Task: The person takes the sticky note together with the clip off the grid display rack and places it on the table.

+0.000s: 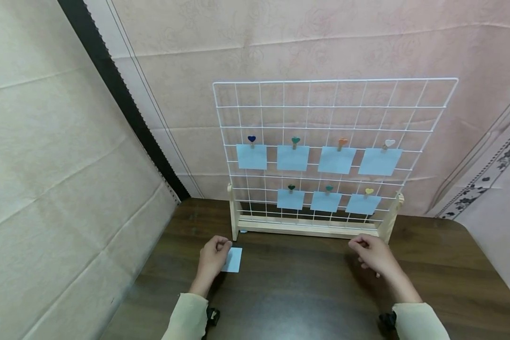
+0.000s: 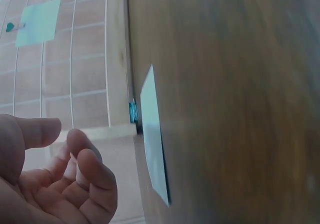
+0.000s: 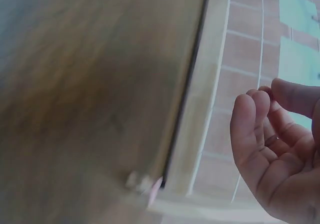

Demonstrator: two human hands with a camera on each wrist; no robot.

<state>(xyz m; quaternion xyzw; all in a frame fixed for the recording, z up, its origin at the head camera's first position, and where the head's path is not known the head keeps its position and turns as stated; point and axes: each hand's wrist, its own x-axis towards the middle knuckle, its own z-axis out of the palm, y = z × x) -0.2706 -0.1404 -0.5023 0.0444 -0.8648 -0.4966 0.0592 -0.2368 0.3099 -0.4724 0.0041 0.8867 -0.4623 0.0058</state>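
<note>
My left hand (image 1: 213, 257) hovers by a pale blue paper square (image 1: 233, 260) on the table, partly covering it in the head view. In the left wrist view, the left hand (image 2: 60, 176) has loosely curled fingers, thumb apart, beside the paper (image 2: 155, 139). My right hand (image 1: 376, 257) is above the table near the rack's right foot; in the right wrist view, the right hand (image 3: 280, 154) has loosely bent fingers, thumb near the index finger, nothing visible between them. A white wire rack (image 1: 335, 128) carries several blue squares (image 1: 292, 158) in two rows, each under a heart-topped clip (image 1: 295, 140).
The rack's wooden base (image 1: 306, 228) stands at the back of the brown table (image 1: 289, 278). A blurred small pink and pale item (image 3: 145, 184) lies near the base's end. A small blue item (image 2: 133, 111) shows by the left foot. Cloth (image 1: 174, 94) hangs behind.
</note>
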